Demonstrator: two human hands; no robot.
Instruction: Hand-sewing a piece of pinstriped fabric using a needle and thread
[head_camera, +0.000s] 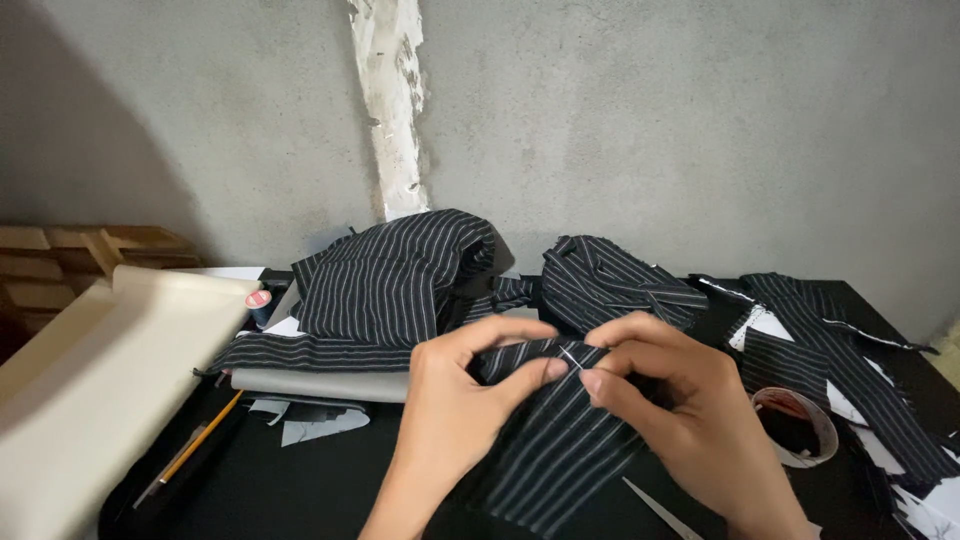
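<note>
Black table (300, 480), grey wall: your left hand (455, 400) and right hand (680, 400) both pinch floppy striped fabric piece (555, 450) by its top edge.

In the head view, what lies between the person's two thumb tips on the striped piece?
A thin pale pin or needle bridges the left hand and right hand, lying on the striped fabric piece.

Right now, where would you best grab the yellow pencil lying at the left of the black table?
Grip the yellow pencil mid-shaft, coming from above with fingers across its width. It lies flat and diagonal on the black table, and the cream board crowds its left side, so the right side is the freer approach. Both hands are on the striped fabric.
</note>
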